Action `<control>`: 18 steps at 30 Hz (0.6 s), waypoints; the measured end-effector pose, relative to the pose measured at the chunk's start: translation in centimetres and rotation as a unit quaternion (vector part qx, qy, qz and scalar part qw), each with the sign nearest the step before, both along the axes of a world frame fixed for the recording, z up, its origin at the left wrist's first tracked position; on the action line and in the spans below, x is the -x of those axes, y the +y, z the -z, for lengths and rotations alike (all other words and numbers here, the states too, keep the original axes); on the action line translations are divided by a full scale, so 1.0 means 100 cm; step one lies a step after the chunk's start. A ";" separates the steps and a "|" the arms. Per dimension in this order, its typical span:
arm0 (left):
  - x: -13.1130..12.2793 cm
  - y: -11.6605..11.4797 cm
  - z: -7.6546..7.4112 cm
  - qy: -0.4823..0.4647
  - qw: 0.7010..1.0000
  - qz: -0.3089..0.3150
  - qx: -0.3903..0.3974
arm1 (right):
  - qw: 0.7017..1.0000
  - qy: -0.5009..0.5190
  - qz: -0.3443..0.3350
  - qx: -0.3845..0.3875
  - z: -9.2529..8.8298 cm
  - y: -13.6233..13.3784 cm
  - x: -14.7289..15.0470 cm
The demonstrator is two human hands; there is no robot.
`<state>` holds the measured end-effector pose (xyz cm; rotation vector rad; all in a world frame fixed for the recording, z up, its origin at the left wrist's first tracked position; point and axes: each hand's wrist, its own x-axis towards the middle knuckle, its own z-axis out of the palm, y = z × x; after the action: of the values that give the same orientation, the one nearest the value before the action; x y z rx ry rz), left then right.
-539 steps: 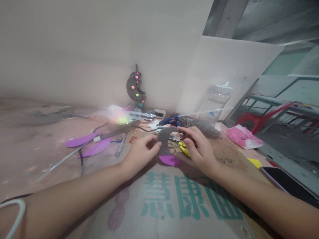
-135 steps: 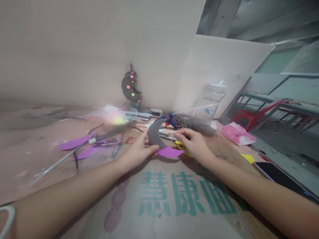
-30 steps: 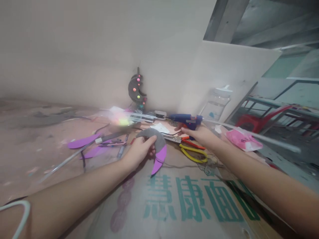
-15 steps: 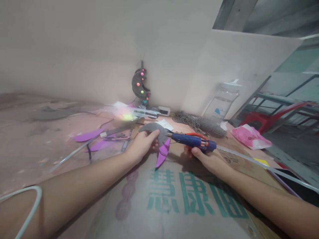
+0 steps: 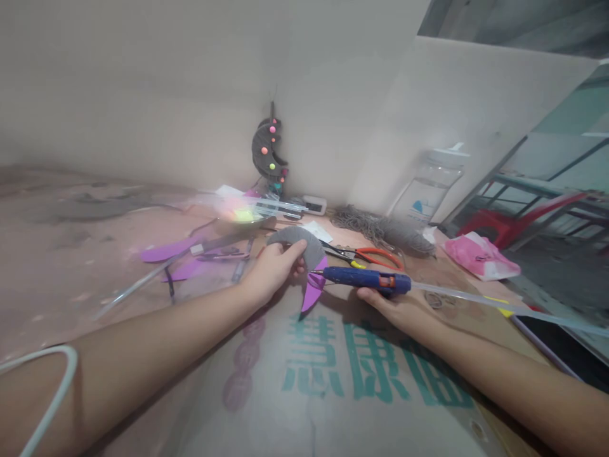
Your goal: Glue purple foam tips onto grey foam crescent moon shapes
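Between thumb and fingers, my left hand (image 5: 276,270) pinches a grey yarn-covered crescent (image 5: 313,247). A purple pointed piece (image 5: 314,292) hangs from the crescent's lower end. My right hand (image 5: 394,304) is closed around a blue hot glue gun (image 5: 361,277), which lies level with its nozzle at the top of the purple piece; whether the tip touches is hard to tell. A long clear glue stick (image 5: 457,292) sticks out of the gun's back end. Just behind the gun lie pliers with red handles (image 5: 380,256).
A decorated grey crescent (image 5: 264,152) leans on the wall. Grey yarn (image 5: 404,238) and a water bottle (image 5: 425,190) stand behind. Purple pieces (image 5: 171,249) lie left, a pink packet (image 5: 480,257) and dark tablet-like slab (image 5: 561,349) right. Printed cardboard (image 5: 266,419) covers the front.
The glue gun's nozzle has moved down and slightly left, from the crescent's end to the purple piece. More of the red-handled pliers shows. My left hand keeps its pinch.
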<state>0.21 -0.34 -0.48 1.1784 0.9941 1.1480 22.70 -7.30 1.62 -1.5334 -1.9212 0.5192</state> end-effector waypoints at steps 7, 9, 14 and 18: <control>0.001 0.001 0.004 -0.004 1.000 0.004 -0.003 | 0.997 0.012 -0.055 0.042 -0.011 -0.005 0.008; 0.001 0.001 0.004 -0.005 1.000 0.004 -0.003 | 0.999 -0.001 -0.043 0.025 -0.011 -0.005 0.008; 0.000 0.000 0.001 -0.003 1.000 0.005 0.002 | 0.999 -0.007 -0.031 -0.004 -0.005 -0.001 0.005; 0.000 -0.001 0.001 -0.002 1.000 0.008 0.000 | 1.000 -0.012 -0.025 -0.008 -0.004 -0.001 0.004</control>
<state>0.21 -0.41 -0.59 1.1804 0.9804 1.1379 22.31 -7.39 2.01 -1.4916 -1.9813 0.5071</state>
